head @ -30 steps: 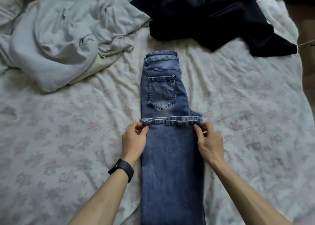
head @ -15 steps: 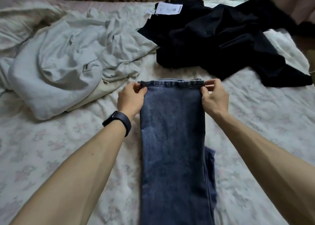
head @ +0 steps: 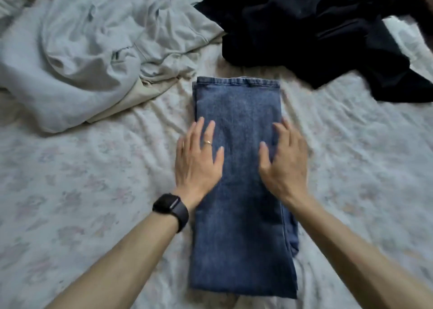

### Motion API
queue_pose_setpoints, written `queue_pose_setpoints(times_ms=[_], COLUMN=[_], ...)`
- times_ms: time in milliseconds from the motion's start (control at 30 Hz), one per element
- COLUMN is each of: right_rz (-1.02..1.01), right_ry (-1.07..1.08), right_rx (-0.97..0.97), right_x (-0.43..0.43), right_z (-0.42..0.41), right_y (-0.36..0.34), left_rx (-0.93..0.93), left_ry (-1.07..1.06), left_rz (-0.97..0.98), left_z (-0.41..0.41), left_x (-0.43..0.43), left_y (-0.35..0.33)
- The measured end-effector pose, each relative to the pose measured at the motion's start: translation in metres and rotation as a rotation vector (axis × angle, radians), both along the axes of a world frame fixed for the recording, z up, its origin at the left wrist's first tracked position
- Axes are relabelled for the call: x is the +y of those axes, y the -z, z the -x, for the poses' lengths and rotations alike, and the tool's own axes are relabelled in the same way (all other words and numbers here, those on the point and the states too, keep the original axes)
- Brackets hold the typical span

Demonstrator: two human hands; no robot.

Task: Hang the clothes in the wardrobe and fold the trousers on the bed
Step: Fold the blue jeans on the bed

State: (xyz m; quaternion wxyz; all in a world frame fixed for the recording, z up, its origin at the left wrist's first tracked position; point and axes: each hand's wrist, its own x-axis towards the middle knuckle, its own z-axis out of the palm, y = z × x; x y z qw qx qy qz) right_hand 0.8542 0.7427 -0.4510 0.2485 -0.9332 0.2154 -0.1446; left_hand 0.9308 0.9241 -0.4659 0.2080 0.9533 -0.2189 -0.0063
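**Jeans folded over once, 2 heaps of clothes still waiting**

The blue jeans lie in the middle of the bed, a long narrow rectangle running away from the person, with a stitched hem edge at the far end. A second layer of denim peeks out along the right side lower down, so they look doubled over on themselves.

Both hands lie on top, palms down, pinching nothing. The left hand is flat with its fingers spread, half on the left edge of the denim and half over the sheet. It wears a thin ring, and a dark watch sits on that wrist. The right hand is blurred; its fingers are spread over the right part of the denim, but I cannot tell how firmly it presses.

My judgement is that this is a smoothing step after 1 fold, and the long shape probably wants another fold to be compact.

Much is left. A pale grey heap with a beige piece under it lies far left, just beside the jeans' far corner. A black heap lies far right. Both rest crumpled on the flowered sheet.

No wardrobe, hanger or other container is in view.
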Motion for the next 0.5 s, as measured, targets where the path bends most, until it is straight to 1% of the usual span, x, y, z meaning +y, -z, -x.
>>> queue_pose_setpoints(times_ms=[33,67,100,133,167,200,267,300,367,400,433,467,500], right_rz=[0.068,0.114,0.149,0.199,0.238,0.236,0.169,0.111,0.017,-0.046,-0.140,-0.258,-0.386], right_ry=[-0.097,-0.190,-0.266,-0.299,-0.269,-0.196,-0.011,0.057,0.152,0.178,0.204,0.232,0.270], right_rx=[-0.013,0.027,0.123,0.263,0.423,0.564,0.752,0.757,0.576,0.491,0.457,0.461,0.479], right_x=[0.023,0.042,0.054,0.058,0.054,0.046,0.033,0.033,0.047,0.056,0.065,0.072,0.076], right_z=[0.030,0.057,0.080,0.100,0.117,0.130,0.150,0.157,0.176,0.186,0.196,0.203,0.210], right_y=[0.006,0.013,0.020,0.026,0.031,0.033,0.027,0.020,0.003,-0.005,-0.012,-0.016,-0.021], left_rx=[-0.029,-0.021,0.009,0.034,0.065,0.108,0.182,0.221,0.294,0.322,0.360,0.447,0.579], left_ry=[0.101,0.182,0.250,0.305,0.322,0.298,0.170,0.101,0.018,0.002,-0.026,-0.094,-0.218], left_rz=[-0.036,-0.086,-0.152,-0.229,-0.301,-0.361,-0.407,-0.399,-0.327,-0.260,-0.170,-0.048,0.090], left_z=[0.033,0.062,0.083,0.098,0.103,0.105,0.108,0.113,0.137,0.152,0.167,0.182,0.196], left_x=[0.003,0.007,0.013,0.022,0.034,0.047,0.068,0.075,0.082,0.084,0.087,0.089,0.089], left_y=[0.008,0.017,0.025,0.032,0.037,0.039,0.036,0.031,0.015,0.008,0.003,-0.001,-0.008])
